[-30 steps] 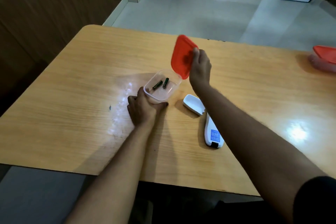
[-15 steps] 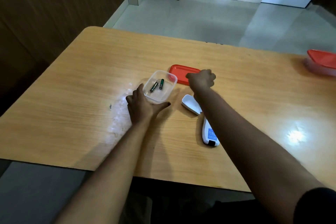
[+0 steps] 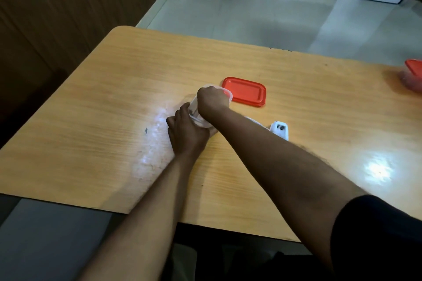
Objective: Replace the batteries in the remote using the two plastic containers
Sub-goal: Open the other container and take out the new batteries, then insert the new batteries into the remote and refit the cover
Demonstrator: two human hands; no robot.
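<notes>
A small clear plastic container [image 3: 228, 94] stands mid-table, tilted a little toward me. My left hand [image 3: 186, 134] grips its near side. My right hand [image 3: 211, 102] reaches down into its mouth, with the fingers hidden inside. The batteries in it are covered by that hand. The container's red lid [image 3: 244, 91] lies flat on the table just to its right. The white remote [image 3: 279, 130] lies behind my right forearm, with only its open battery end showing.
A second container with a red lid [image 3: 413, 75] sits at the far right edge of the wooden table [image 3: 114, 121]. A white sliver of the remote's cover [image 3: 252, 120] peeks out above my forearm. Tiled floor lies beyond the table.
My right hand set the red lid flat on the table, let it go, then moved left into the clear container. My left hand stayed on the container, which now tilts.
</notes>
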